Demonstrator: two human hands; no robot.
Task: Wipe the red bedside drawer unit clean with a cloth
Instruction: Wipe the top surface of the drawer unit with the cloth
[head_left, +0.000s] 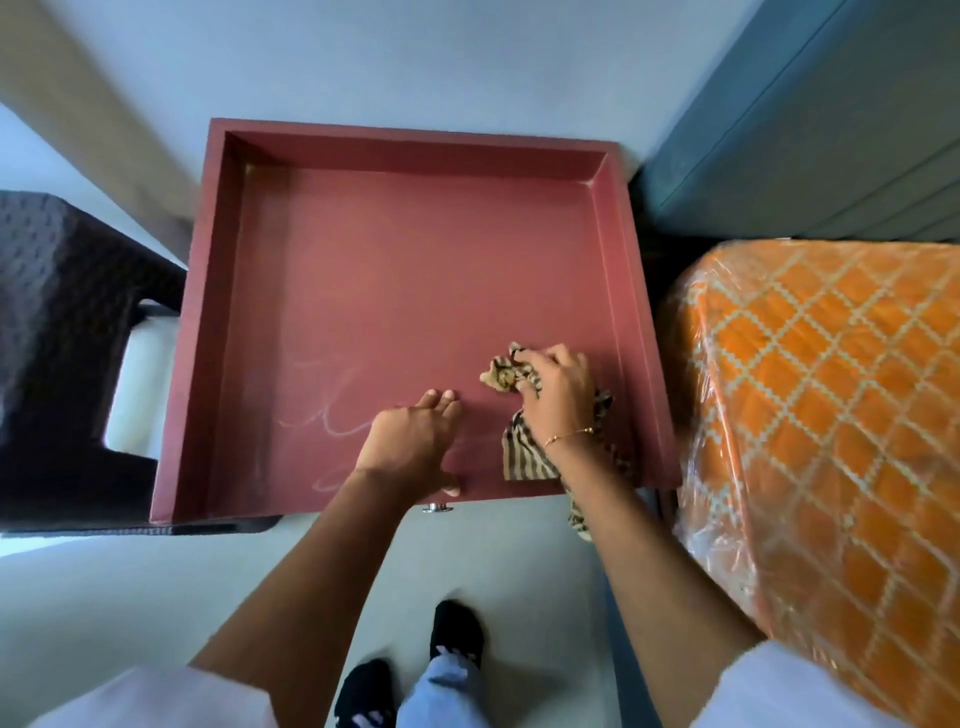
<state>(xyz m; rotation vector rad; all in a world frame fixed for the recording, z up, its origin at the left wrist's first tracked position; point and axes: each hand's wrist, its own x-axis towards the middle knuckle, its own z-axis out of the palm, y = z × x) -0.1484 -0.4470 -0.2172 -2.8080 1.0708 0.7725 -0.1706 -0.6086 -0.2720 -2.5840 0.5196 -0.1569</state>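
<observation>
The red drawer unit (363, 270) stands between a dark chair (62, 338) and an orange mattress (831, 441). The right hand (558, 387) grasps the striped cloth (511, 376) on its top (near the front right corner). The left hand (413, 441) rests flat beside it, fingers straight.

1. I see the red drawer unit (395, 270) standing on the pale floor (130, 587); its top is a shallow tray with raised edges at the back and sides.
2. On that top lies a striped cloth (511, 374), bunched near the front right corner, one end trailing over the front edge.
3. The left hand (415, 441) rests flat on the top, just beside the cloth; the right hand (558, 389) presses on the cloth.
4. Pale scribble marks (332, 410) show on the surface, front left.
</observation>
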